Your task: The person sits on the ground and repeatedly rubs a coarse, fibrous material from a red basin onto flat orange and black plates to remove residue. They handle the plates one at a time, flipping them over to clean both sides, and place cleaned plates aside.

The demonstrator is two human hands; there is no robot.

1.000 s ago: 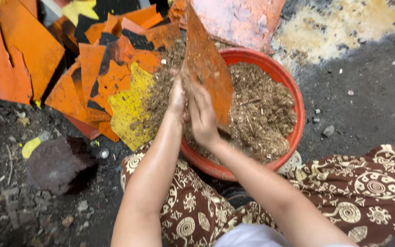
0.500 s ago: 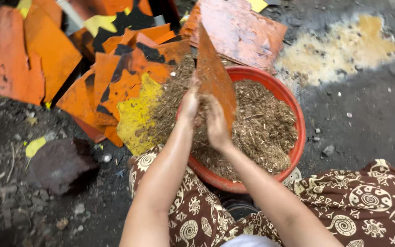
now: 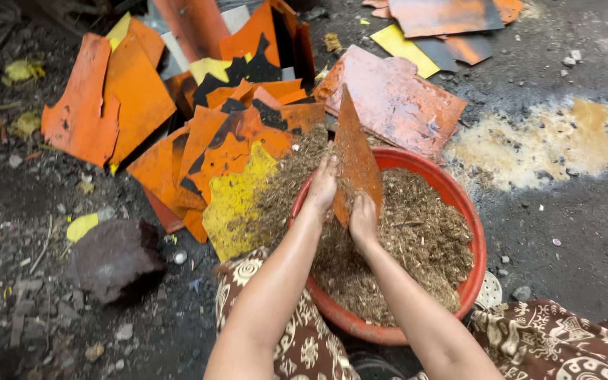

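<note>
A red round basin (image 3: 470, 219) in front of me holds brown, fibrous sawdust-like material (image 3: 416, 232). An orange triangular sheet piece (image 3: 355, 156) stands on edge in that material, point up. My left hand (image 3: 321, 187) presses against the piece's left face. Gripping its lower right edge is my right hand (image 3: 363, 219). Both forearms reach in from the bottom of the view over my brown patterned skirt (image 3: 297, 345).
Orange, yellow and black sheet scraps (image 3: 226, 148) are heaped left of and behind the basin. A larger reddish sheet (image 3: 395, 98) lies behind it. A dark rock (image 3: 117, 257) sits at the left on dirty ground. A pale yellowish spill (image 3: 543, 144) stains the ground at right.
The view has shifted, so the basin and hands sit lower in the frame. Both hands stay on the orange piece in the basin; the piece stands more upright.
</note>
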